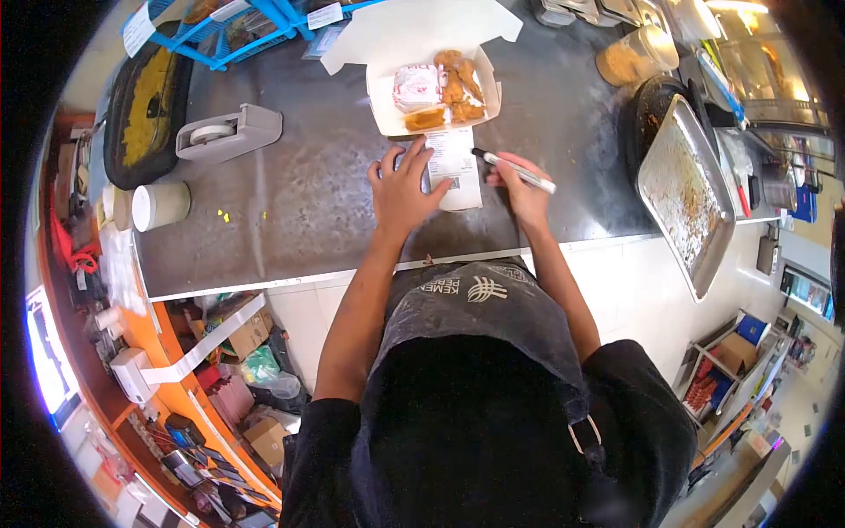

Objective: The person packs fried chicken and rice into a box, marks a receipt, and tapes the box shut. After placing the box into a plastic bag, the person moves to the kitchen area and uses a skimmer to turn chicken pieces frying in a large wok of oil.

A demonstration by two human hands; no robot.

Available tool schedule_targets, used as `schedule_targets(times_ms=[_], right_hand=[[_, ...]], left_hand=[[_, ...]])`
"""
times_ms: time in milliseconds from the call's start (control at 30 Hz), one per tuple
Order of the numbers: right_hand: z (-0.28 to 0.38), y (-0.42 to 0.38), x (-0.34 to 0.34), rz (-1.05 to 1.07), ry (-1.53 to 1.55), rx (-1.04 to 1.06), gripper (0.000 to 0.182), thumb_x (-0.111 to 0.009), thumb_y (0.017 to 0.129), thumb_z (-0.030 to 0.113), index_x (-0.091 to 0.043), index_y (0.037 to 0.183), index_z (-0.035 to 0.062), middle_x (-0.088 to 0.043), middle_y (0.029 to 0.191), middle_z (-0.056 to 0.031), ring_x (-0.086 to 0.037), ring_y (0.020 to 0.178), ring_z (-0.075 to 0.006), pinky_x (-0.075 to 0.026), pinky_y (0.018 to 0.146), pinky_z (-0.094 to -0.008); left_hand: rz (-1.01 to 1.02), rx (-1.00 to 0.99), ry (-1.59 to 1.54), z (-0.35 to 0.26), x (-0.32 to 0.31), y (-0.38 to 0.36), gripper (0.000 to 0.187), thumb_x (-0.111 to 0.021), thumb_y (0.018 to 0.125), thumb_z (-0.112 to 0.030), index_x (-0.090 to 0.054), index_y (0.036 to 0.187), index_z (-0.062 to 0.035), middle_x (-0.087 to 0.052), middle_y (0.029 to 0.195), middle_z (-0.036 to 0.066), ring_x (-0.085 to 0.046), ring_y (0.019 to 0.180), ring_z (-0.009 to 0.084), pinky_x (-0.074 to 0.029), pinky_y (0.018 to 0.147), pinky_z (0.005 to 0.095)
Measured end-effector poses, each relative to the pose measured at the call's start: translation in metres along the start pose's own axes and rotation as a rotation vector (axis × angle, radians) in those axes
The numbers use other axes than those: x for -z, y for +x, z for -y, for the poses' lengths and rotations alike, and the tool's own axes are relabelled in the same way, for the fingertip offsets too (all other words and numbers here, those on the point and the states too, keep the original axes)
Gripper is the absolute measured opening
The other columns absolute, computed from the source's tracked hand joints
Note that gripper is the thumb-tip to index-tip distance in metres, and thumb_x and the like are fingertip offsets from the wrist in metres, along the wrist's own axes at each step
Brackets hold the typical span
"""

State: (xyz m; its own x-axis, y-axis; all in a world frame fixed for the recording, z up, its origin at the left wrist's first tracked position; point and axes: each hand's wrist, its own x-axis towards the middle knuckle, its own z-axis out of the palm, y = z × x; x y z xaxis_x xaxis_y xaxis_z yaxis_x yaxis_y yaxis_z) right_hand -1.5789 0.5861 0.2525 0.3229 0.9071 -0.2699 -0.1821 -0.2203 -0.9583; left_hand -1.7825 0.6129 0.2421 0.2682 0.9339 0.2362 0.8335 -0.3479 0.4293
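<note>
A printed receipt (453, 158) lies on the dark counter just in front of an open white food box (380, 101). My left hand (405, 191) rests with spread fingers on the receipt's left edge and the counter. In my right hand (525, 189) is a white marker (535, 180), its black tip over the receipt's right edge. Inside the box are fried chicken pieces (453, 86) at the right, a wrapped packet (417, 86) at the left and a golden piece (424, 119) near the front.
A grey tape dispenser (238, 134) and a white cup (161, 205) stand at the left. Blue racks (264, 40) are at the back left. At the right, a greasy metal tray (687, 194) overhangs the counter's front edge, and a crumb-filled jar (635, 56) lies behind it.
</note>
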Motion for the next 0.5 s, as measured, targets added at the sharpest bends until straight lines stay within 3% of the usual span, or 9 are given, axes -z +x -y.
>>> schedule_targets(times_ms=[200, 500], right_hand=[[-0.006, 0.027, -0.023, 0.135, -0.04, 0.05, 0.021, -0.065, 0.082, 0.006, -0.066, 0.099, -0.0058, -0.069, 0.079, -0.0125, -0.066, 0.067, -0.0143, -0.054, 0.061, -0.0245], [-0.016, 0.037, -0.035, 0.128, 0.001, 0.113, 0.018, -0.063, 0.084, 0.004, -0.066, 0.099, -0.0064, -0.069, 0.081, -0.0129, -0.065, 0.066, -0.0136, -0.055, 0.062, -0.0244]], left_hand=[[0.011, -0.029, 0.016, -0.001, 0.002, -0.003, 0.058, -0.069, 0.069, -0.052, -0.061, 0.113, -0.0147, -0.05, 0.134, -0.002, -0.042, 0.118, 0.0265, -0.026, 0.095, 0.0527], [0.025, -0.057, 0.04, 0.001, 0.002, -0.005, 0.06, -0.066, 0.071, -0.054, -0.061, 0.115, -0.0129, -0.048, 0.136, 0.0, -0.041, 0.118, 0.0276, -0.026, 0.094, 0.0534]])
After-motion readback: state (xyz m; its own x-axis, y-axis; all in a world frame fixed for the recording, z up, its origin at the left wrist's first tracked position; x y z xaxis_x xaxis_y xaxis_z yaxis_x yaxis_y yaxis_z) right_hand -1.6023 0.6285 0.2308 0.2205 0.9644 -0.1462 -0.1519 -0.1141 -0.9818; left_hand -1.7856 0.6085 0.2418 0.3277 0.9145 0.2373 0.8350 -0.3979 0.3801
